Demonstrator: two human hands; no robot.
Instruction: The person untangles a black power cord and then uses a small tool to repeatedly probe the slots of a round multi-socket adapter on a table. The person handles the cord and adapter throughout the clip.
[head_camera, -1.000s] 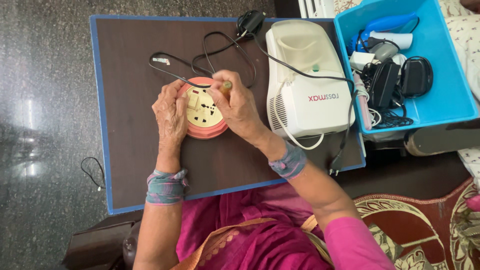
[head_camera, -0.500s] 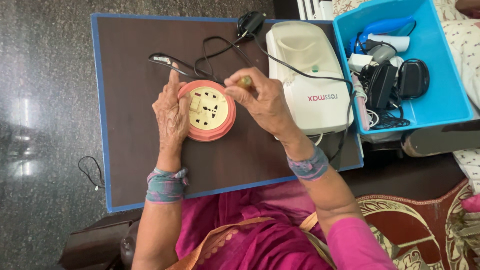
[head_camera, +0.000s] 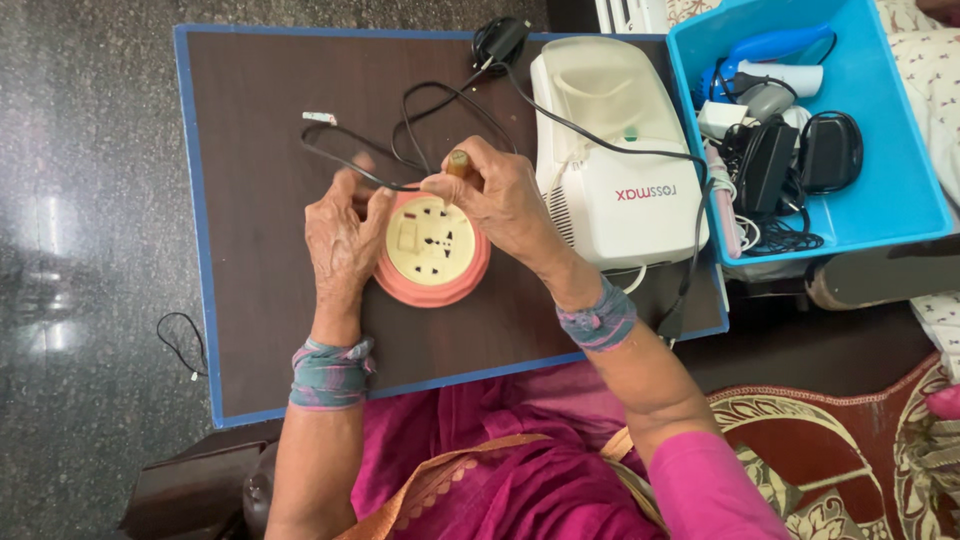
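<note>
On the board (head_camera: 260, 150) | left hand (head_camera: 340, 240) steadies round socket (head_camera: 432, 250) | right hand (head_camera: 500, 195) pinches tool (head_camera: 458, 162)

Only 1 view: head cam, worn by the person, looking almost straight down from above and close in. Person's lap sits at bottom centre of the frame, so the cam faces away from the body toward the top edge. Both forearms enter from the bottom; left hand (head_camera: 342, 238) and right hand (head_camera: 500, 197) meet just above centre. The dark table (head_camera: 260, 130) with blue edging fills upper left to centre, a blue bin (head_camera: 890, 190) takes the upper right, floor runs down the left edge. No 2nd view to overlap with.
</note>
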